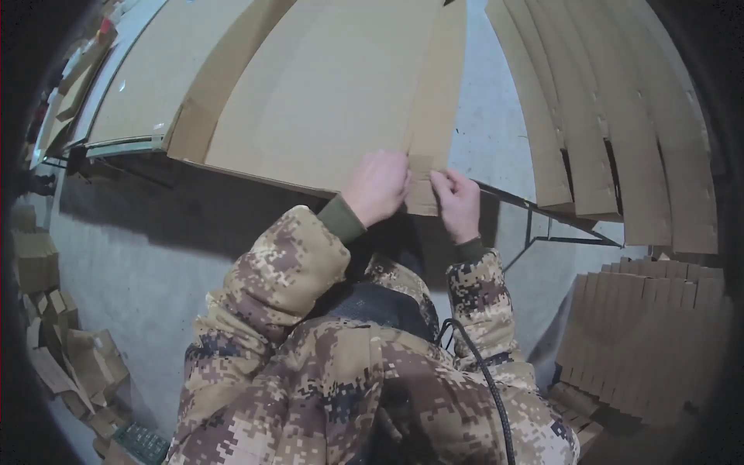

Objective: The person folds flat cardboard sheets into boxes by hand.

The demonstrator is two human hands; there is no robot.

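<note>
**Two hands at the near edge of a flat cardboard sheet**

Head view. The fisheye frame darkened and bent toward its corners, so the heaps at the margins were hard to read. The cardboard sheet ran out of the top of the frame, and its far end was not seen. The table beneath it showed only as a pale strip beyond the right hand. The fingertips of both hands were hidden against the cardboard, so exactly how much each pinched could not be told.

The left hand was curled, knuckles toward the camera, closed over the sheet's near edge. The right hand sat just beside it, fingers bent and gripping the small tab that hung from that edge between the two hands. The hands were close together, with only the tab between them. Both forearms, in camouflage sleeves, rose from the lower frame toward the sheet.

To the right of the right hand, a fan of folded cardboard strips overlapped on the table, and a lower stack of cardboard pieces stood below them. Far left of the left hand, cardboard scraps lay on the floor. A black cable ran beneath the right sleeve.
</note>
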